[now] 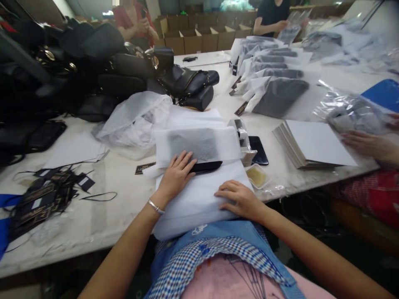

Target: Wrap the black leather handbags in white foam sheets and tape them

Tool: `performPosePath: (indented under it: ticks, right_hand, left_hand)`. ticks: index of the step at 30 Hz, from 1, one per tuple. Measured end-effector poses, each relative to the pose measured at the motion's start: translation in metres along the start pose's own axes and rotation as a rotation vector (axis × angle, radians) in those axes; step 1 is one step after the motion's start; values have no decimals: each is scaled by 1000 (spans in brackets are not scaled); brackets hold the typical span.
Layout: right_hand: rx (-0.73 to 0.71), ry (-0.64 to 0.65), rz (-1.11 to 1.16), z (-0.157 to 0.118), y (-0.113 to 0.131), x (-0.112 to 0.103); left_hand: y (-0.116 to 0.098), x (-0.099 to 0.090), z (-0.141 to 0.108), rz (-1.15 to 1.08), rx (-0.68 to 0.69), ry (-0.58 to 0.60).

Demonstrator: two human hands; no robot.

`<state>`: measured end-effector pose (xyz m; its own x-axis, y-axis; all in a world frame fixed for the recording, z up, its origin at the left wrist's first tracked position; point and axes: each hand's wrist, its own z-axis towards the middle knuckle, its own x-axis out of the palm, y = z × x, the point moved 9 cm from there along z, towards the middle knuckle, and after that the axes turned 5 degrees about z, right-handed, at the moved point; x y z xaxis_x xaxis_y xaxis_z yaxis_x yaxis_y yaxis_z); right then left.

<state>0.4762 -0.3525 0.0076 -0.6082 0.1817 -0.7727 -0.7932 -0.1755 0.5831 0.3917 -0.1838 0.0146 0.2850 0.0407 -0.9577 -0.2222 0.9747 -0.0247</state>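
Note:
A flat black bag point(207, 167) lies in front of me, partly covered by a folded sheet of white tissue paper point(229, 143), its dark shape showing through. My left hand point(177, 174) rests flat on the paper and the bag's near edge, fingers stretched out. Lower and to the right, my right hand point(238, 199) lies on the white paper sheets point(187, 203), its fingers apart and slightly bent. A dark printed hang tag point(145, 167) sticks out at the bag's left. Just beyond the right of the paper stands a tape dispenser point(245, 141).
Black handbags point(109, 62) are heaped at the back left, above a pile of tags point(40, 203). Wrapped bags point(280, 95) stand in a row at the back right. A stack of white boards point(318, 143) sits near a co-worker's hand point(370, 145). A small yellowish dish point(256, 176) is close by.

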Motion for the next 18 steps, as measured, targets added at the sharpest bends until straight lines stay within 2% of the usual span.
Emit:
performPosePath:
  ticks: [6,11,16,18]
  right_hand:
    - [50,12,36,12,-3,3]
    - [117,127,80,23,-9,1]
    - [244,186,213,29,-15,-3]
    - [327,196,243,26,-26,2]
  left_hand:
    - [2,-5,0,-44,-7,7]
    - [7,-6,3,-118,-27,22]
    - [10,-22,8,-184,-91,79]
    - [11,-25,8,-252,-132,112]
